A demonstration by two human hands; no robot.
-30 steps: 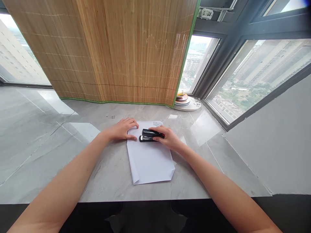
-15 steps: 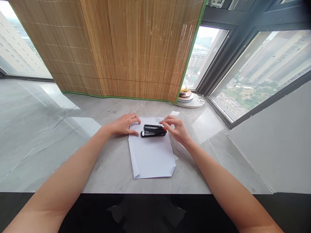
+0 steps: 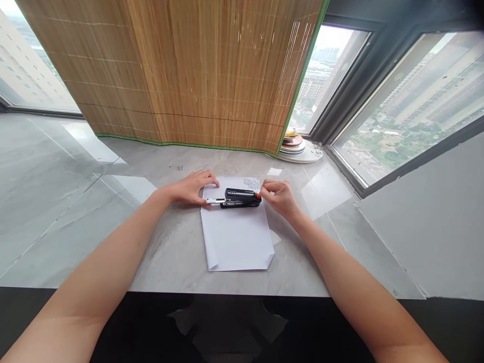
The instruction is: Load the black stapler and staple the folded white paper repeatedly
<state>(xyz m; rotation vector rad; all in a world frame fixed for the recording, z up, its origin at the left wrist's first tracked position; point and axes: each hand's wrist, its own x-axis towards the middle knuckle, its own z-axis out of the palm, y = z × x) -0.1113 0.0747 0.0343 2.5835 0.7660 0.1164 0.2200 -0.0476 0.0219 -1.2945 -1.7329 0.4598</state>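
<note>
Stapler: in our head view, the black stapler (image 3: pixel 241 199) lies across the upper part of the paper, its red end at three o'clock, with twelve pointing away from us; lying lengthwise between our hands, it seems set so that we can reach both ends.
Silver tray: the metal tray (image 3: pixel 216 200) juts out of the stapler towards nine o'clock, probably let loose at the red button (image 3: pixel 258 196).
Left hand: at nine o'clock our left hand (image 3: pixel 193 187) rests by the paper's edge, thumb and first finger spread apart; the thumb is at the tray's end, the first finger on the paper, perhaps to steady it, though we cannot tell whether the thumb presses.
Right hand: at three o'clock our right hand (image 3: pixel 280 199) has its fingers curled in at the red button, likely to work it; we cannot tell whether they are fully together or pinching.
Paper: the white paper (image 3: pixel 238 239) lies flat on the grey surface (image 3: pixel 166 252), print at one o'clock from the stapler, near corners folded or curled.
Beyond: a bamboo blind (image 3: pixel 189 75) hangs towards eleven; stacked plates (image 3: pixel 293 145) stand between one and two.
</note>
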